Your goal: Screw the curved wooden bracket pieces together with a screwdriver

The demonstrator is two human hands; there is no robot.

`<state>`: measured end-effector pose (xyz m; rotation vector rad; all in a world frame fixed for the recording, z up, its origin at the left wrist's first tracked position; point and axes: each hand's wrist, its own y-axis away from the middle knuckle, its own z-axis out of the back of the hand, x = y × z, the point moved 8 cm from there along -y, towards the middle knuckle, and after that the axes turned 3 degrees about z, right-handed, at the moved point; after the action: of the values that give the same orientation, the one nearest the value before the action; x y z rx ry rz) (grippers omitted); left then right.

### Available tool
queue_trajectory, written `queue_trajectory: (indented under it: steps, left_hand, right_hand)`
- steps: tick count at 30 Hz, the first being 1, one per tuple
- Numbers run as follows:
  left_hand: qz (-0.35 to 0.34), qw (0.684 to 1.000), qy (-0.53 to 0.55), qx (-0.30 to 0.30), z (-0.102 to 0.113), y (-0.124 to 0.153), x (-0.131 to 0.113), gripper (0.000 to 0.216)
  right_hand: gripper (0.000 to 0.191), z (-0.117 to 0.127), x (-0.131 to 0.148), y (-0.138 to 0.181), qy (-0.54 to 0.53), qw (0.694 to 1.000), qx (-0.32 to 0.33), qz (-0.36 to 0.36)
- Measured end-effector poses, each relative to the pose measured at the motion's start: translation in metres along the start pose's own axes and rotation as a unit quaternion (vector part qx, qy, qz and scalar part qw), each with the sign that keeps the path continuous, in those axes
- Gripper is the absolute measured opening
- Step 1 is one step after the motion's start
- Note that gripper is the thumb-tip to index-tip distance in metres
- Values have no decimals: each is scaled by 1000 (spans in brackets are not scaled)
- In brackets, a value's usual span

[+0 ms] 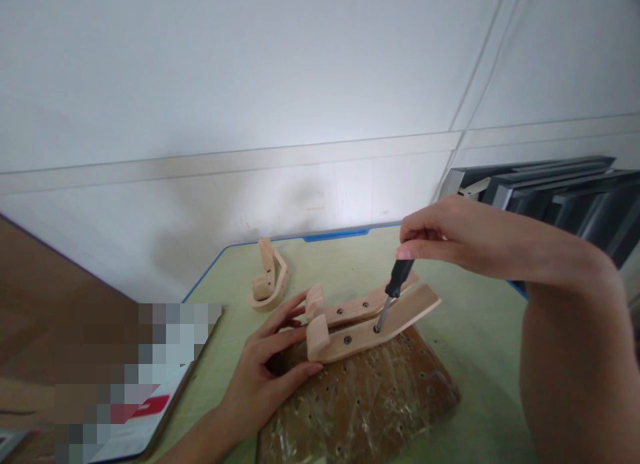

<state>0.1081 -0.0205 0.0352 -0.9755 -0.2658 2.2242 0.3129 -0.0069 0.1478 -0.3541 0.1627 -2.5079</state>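
Observation:
My right hand (430, 231) is closed round the black handle of a screwdriver (400, 277). Its tip sits in a screw hole of the nearer wooden hook (350, 339), which has a curled left end and a raised right end. Behind it lies a second, similar wooden hook (350, 309), partly covered by the screwdriver and the nearer one. My left hand (275, 357) grips the curled left ends, thumb in front and fingers behind. Both hooks rest on a brown block (360, 397) wrapped in clear tape and dotted with small holes.
More wooden hooks (280, 284) lie farther back on the pale green table (220, 364), which has a blue edge. A white wall (250, 77) rises behind. Dark metal frames (550, 184) are stacked at the right. A partly blurred flat panel (145, 437) is at the left.

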Motion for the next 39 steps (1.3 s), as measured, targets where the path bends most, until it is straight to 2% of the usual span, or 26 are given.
queue_trajectory:
  steps: [7, 18, 21, 23, 28, 30, 33, 39]
  left_hand:
    - [-13, 1000, 3, -8, 1, 0, 0, 36]
    - [-8, 1000, 1, -9, 1, -1, 0, 33]
    - [-5, 1000, -4, -11, 1, -1, -1, 33]
    - [-1, 1000, -7, -8, 1, -1, -2, 33]
    - [4, 1000, -9, -4, 1, -2, -3, 31]
    - [-1, 1000, -6, -3, 1, -2, -2, 34]
    - [-3, 1000, 1, -2, 1, -1, 1, 36]
    - [-4, 1000, 4, -2, 1, 0, 2, 35]
  right_hand:
    - [46, -4, -5, 0, 72, 997, 4, -33]
    - [48, -4, -8, -3, 107, 992, -8, -70]
    - [45, -2, 1, -9, 81, 995, -37, -40]
    - [39, -1, 11, -13, 43, 998, -52, 7]
    - [12, -1, 32, -8, -80, 987, -11, 139]
    - [16, 0, 31, -1, -115, 983, 16, 144]
    - [22, -1, 24, 7, -130, 984, 45, 114]
    - [25, -2, 12, 9, -131, 986, 54, 84]
